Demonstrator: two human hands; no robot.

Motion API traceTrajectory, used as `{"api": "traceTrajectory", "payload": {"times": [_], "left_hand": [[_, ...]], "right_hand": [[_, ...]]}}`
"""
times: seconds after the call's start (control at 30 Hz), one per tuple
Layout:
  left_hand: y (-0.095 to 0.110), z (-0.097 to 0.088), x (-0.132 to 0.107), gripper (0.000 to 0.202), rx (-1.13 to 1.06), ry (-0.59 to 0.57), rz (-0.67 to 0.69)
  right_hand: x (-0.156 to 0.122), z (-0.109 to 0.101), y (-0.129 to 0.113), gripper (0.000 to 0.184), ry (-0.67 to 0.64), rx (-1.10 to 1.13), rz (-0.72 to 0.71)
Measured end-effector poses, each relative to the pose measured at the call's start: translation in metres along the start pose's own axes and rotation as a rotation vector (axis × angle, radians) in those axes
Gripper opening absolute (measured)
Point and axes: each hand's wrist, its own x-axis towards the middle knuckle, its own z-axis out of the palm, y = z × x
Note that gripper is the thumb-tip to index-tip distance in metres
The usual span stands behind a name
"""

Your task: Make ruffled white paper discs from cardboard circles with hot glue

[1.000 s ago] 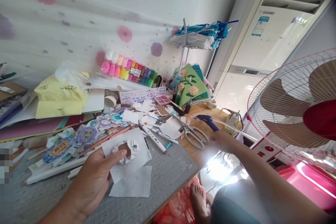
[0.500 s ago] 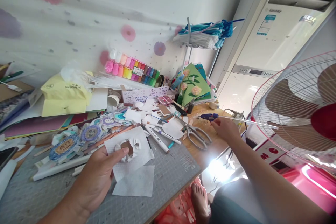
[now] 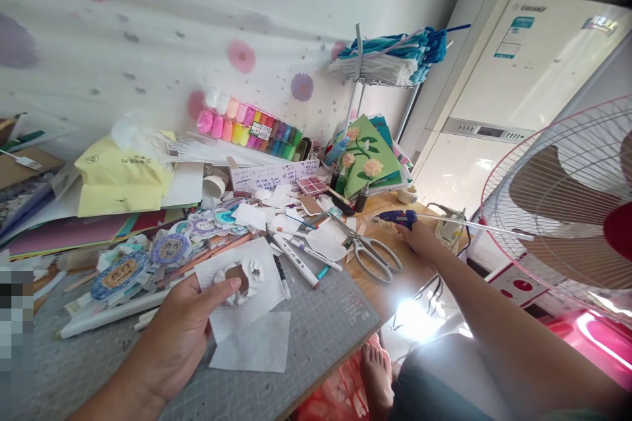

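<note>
My left hand (image 3: 190, 319) pinches a white tissue sheet (image 3: 257, 263) between thumb and fingers. On the sheet sits a crumpled white ring around a small brown piece (image 3: 238, 274), my thumb at its edge. Another white tissue piece (image 3: 254, 345) lies just below it on the grey cutting mat (image 3: 323, 348). At the right side of the table, my right hand (image 3: 419, 240) is closed round the handle of a blue glue gun (image 3: 397, 216), its fingers partly hidden. A long clear glue stick (image 3: 474, 225) juts from the gun's back end.
Scissors (image 3: 372, 253) and several markers (image 3: 296, 262) lie between my hands. Paper scraps and purple-blue decorated pieces (image 3: 170, 248) crowd the mat's far side. A fan (image 3: 557, 197) stands at right, close to the glue stick's end. A colourful clay set (image 3: 251, 128) leans by the wall.
My right hand has dropped slightly below the glue gun's body, so more of the gun shows. My left hand keeps its hold on the tissue. The view has shifted a little.
</note>
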Motion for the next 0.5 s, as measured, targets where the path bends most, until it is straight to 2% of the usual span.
{"api": "traceTrajectory", "payload": {"times": [0.27,0.5], "left_hand": [[0.001,-0.001,0.001,0.052,-0.016,0.019,0.001],[0.004,0.001,-0.002,0.042,-0.024,0.013,0.011]], "right_hand": [[0.003,-0.008,-0.004,0.029,-0.088,0.043,0.027],[-0.003,-0.017,-0.008,0.028,-0.172,0.051,0.048]]}}
